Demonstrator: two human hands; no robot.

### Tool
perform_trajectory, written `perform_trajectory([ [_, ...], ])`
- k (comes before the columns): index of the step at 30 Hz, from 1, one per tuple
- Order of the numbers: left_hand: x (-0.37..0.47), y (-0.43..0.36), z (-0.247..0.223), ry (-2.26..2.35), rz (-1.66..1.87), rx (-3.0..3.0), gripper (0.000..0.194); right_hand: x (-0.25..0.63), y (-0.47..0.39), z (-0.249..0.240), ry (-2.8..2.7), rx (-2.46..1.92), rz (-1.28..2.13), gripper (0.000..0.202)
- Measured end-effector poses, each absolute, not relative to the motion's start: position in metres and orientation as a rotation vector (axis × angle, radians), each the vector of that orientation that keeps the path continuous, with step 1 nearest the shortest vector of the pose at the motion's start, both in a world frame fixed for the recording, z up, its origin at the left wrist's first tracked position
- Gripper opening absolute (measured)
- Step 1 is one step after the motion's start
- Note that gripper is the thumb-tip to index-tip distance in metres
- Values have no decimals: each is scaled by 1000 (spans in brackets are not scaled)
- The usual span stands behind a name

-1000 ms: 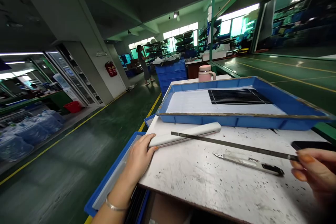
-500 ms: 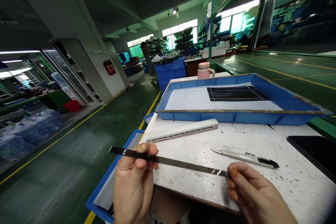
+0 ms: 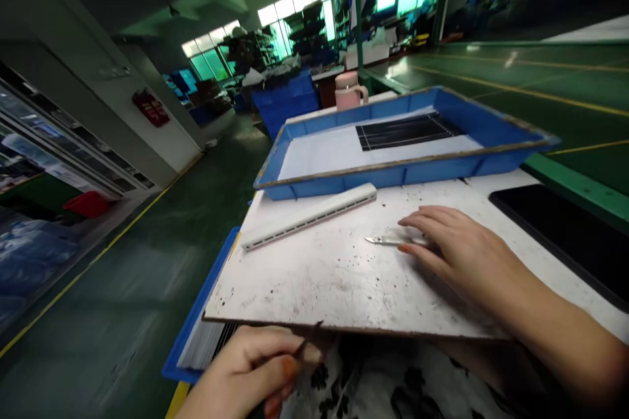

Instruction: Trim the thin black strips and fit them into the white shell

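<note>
My right hand [image 3: 455, 245] reaches over a craft knife [image 3: 390, 238] lying on the white tabletop [image 3: 295, 285]. Its thumb is on the near side of the handle and its fingers on the far side, still spread apart. The blade points left; the hand hides the rear of the handle. Low at the table's front edge, my left hand [image 3: 255, 370] is closed in a pinch. A dark sliver of the thin black strip [image 3: 303, 345] shows at its fingertips; the rest of the strip is out of sight.
A long white slotted bar [image 3: 309, 217] lies left of the knife. Behind it stands a blue tray [image 3: 344, 181] with white sheets and black strips [image 3: 405, 132]. A black phone [image 3: 565, 236] lies to the right, a pink mug [image 3: 348, 91] behind. Another blue tray [image 3: 196, 334] sits lower left.
My right hand has let go of the strip and moved forward to the knife. My left hand has dropped below the table edge. The view has turned right and down.
</note>
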State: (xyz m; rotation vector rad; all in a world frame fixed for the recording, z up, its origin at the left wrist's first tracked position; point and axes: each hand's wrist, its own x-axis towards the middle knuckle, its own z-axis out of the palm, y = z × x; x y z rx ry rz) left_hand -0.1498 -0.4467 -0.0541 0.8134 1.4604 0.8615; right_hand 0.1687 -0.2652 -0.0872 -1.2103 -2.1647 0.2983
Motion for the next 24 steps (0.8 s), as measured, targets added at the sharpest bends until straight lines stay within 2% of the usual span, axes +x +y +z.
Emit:
perform_trajectory([
  [4,-121,-441,-76,1331,760,505,45,163,-256,-101,-2379,-1146,197,29],
  [11,-122,-445,-93,1229,853,292,38,154,-299,-81,-2320,-1222,47,27],
  [17,-122,-445,-99,1151,857,213,31,127,-345,-83,-2370,-1065,363,32],
  [24,-121,-444,-97,1100,819,204,29,100,-365,-99,-2434,-792,347,34],
])
